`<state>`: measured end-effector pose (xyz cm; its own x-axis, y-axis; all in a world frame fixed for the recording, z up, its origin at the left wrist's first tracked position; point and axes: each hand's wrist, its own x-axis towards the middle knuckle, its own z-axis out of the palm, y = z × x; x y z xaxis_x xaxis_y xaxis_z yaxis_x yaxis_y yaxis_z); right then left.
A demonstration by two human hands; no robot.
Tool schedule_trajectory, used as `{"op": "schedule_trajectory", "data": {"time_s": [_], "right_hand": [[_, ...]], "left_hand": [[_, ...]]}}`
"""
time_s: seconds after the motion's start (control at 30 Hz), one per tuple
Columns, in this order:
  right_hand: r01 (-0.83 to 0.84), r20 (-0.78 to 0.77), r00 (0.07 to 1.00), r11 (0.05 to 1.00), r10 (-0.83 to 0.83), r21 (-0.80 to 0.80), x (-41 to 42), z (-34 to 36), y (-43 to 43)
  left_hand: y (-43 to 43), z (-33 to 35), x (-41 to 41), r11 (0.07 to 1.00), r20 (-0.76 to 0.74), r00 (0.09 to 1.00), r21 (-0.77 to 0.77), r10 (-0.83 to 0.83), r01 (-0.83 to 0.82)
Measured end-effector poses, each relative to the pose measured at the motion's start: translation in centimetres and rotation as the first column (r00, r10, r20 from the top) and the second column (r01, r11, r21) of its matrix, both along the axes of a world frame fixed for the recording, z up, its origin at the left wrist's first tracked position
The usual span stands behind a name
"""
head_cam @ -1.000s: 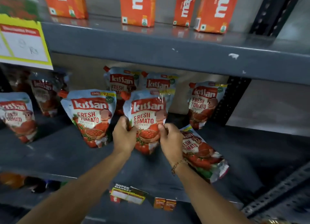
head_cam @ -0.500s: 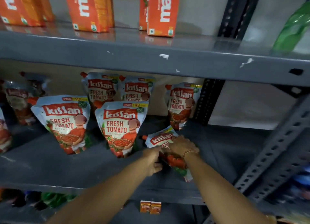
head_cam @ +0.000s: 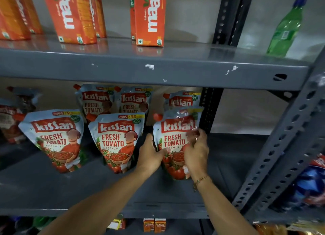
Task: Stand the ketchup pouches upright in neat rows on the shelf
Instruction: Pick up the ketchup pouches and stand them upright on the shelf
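On shelf (head_cam: 52, 187), both hands grip one pouch (head_cam: 174, 139)

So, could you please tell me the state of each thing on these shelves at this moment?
Right-hand front pouch: upright, gripped by both hands.
Left hand: on its left edge.
Right hand: on its right side.
Middle front pouch: standing, untouched.
Left front pouch: standing, leaning slightly.
Three back-row pouches: upright.
Juice cartons: upright.
Green bottle: upright, capped.
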<state>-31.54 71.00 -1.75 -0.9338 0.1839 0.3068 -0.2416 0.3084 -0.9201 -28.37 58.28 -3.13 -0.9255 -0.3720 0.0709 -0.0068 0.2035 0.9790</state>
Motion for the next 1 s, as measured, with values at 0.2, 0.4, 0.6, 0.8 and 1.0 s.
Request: {"op": "schedule_trajectory", "data": {"time_s": [0.2,0.4,0.6,0.8,1.0], "right_hand": [[-0.028,0.115,0.988,0.851,0.104,-0.524,-0.3,-1.0,0.2],[-0.066,0.1,0.971,0.642,0.219,-0.764,-3.2,2.4,0.4],[-0.036,0.044,0.989,0.519,0.141,-0.854,-3.9,2.9,1.6],[-0.016,0.024,0.998,0.609,0.058,-0.793,-3.5,2.6,2.4],[0.227,0.157,0.973,0.808,-0.168,-0.543,0.9,-2.2,-0.9]], "left_hand": [[-0.3,0.6,0.0,0.986,-0.109,0.993,0.151,-0.052,0.069],[0.8,3.3,-1.7,0.881,-0.182,0.983,0.463,-0.012,0.096],[1.4,4.3,-3.3,0.837,-0.21,0.972,0.508,-0.105,0.201],[2.2,3.8,-4.0,0.833,-0.234,0.959,0.49,-0.159,0.258],[0.0,1.7,-1.0,0.965,-0.215,0.958,0.223,0.188,-0.14]]}}
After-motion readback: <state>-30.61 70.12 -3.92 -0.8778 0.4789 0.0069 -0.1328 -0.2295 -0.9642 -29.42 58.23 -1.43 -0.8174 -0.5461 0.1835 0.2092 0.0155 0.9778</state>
